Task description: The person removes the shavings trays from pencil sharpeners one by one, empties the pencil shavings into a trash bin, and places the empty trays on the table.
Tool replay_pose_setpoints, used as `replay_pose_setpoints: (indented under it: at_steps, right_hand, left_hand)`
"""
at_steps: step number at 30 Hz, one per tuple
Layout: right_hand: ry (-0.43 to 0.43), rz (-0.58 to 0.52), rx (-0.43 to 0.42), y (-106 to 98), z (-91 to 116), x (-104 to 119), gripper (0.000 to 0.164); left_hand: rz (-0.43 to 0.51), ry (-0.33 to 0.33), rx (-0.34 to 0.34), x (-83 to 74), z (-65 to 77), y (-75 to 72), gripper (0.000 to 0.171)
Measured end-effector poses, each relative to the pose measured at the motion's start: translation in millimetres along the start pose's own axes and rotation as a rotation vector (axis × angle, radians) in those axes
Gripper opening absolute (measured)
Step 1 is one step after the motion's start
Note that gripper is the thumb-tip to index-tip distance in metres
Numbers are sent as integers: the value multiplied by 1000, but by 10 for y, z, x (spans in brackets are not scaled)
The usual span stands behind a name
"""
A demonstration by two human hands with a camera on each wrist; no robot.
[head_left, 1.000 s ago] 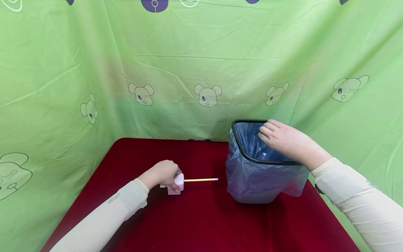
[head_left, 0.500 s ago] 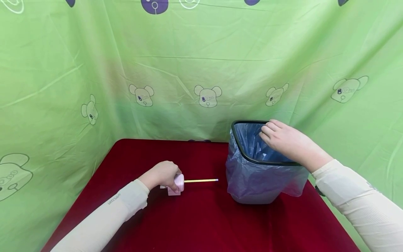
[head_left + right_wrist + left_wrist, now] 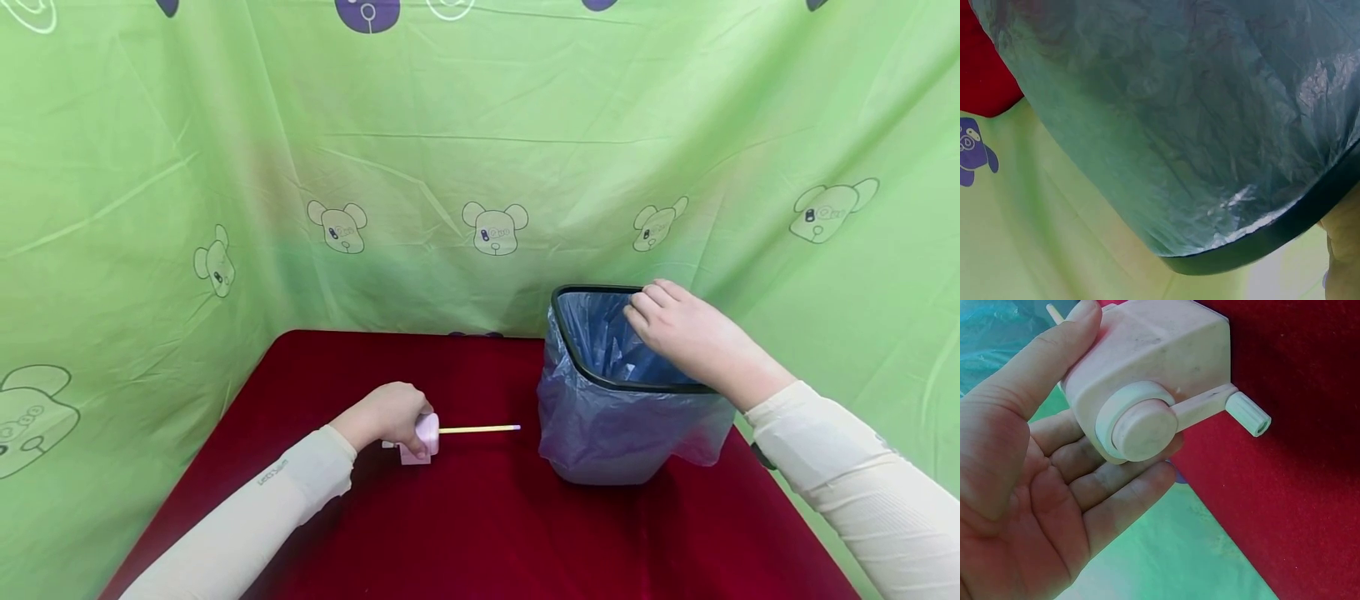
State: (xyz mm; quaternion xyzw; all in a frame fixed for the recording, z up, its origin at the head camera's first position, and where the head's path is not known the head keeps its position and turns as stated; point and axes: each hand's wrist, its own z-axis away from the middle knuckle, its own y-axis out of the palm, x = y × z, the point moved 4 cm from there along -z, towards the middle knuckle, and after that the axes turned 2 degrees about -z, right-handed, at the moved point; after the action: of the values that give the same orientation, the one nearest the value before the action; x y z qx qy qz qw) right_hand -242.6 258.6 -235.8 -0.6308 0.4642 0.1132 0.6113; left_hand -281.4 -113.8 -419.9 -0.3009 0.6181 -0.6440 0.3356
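My left hand [image 3: 390, 415] grips a pale pink hand-crank pencil sharpener [image 3: 427, 432] low over the red tabletop. A yellow pencil [image 3: 480, 429] sticks out of the sharpener's right side, pointing towards the bin. The left wrist view shows the crank handle [image 3: 1200, 411] and its ribbed knob [image 3: 1249, 414] free of the fingers, with the thumb [image 3: 1041, 359] lying on the body. My right hand [image 3: 678, 329] holds the far right part of the waste bin's black rim [image 3: 600, 379], fingers bent over it. Part of that rim is hidden beneath the hand.
The waste bin stands at the right of the table [image 3: 450, 533], lined with a translucent bluish bag [image 3: 630, 425] that hangs over its outside. A green curtain [image 3: 420, 167] with bear prints encloses the table at the back and both sides.
My right hand has shifted slightly to the right and back along the bin's rim. The left hand, sharpener and pencil look unmoved.
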Motion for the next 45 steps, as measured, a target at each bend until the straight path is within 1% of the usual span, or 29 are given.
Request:
replay_pose_setpoints:
  at_steps: [4, 12, 18, 22, 29, 33, 39, 45]
  right_hand:
    - [14, -2, 7, 10, -1, -8, 21]
    - [56, -50, -43, 17, -9, -37, 17]
    - [86, -54, -61, 36, 14, -35, 17]
    - [108, -71, -71, 51, 39, -32, 23]
    - [182, -182, -116, 53, 83, -76, 41]
    - [224, -207, -77, 51, 89, -112, 50]
    - [288, -225, 8, 70, 102, -148, 57]
    - [322, -241, 27, 81, 112, -152, 57]
  left_hand:
    - [6, -11, 6, 4, -12, 7, 47]
    - [-10, -19, 21, 27, -33, 23, 54]
    - [-2, -17, 22, 24, -35, 22, 52]
    - [-4, -9, 13, 19, -32, 23, 51]
    - [-10, -11, 14, 18, -11, 7, 56]
    - [-9, -17, 15, 23, -13, 7, 55]
    - [-11, -6, 6, 21, -18, 12, 50]
    - [-15, -6, 9, 20, -7, 6, 52]
